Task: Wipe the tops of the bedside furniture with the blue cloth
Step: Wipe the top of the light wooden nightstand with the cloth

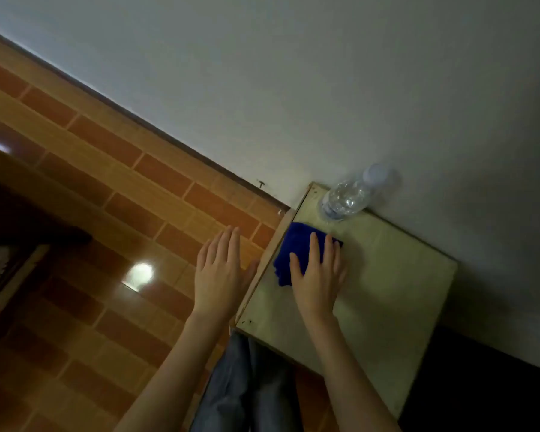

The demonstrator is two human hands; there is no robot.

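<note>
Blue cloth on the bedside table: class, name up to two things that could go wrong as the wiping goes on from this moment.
1. The water bottle stands at the table's far corner, just beyond the blue cloth. A stroke pushed that way by the right hand could well knock it over or off.
2. The cloth lies close to the left edge of the bedside table, while the left hand hovers flat beyond that edge, over the floor, holding nothing. The cloth might slide off there.

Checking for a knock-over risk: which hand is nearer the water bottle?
The right hand, flat on the blue cloth on the bedside table, just short of the water bottle. The left hand hovers off the table's edge, farther away.
</note>
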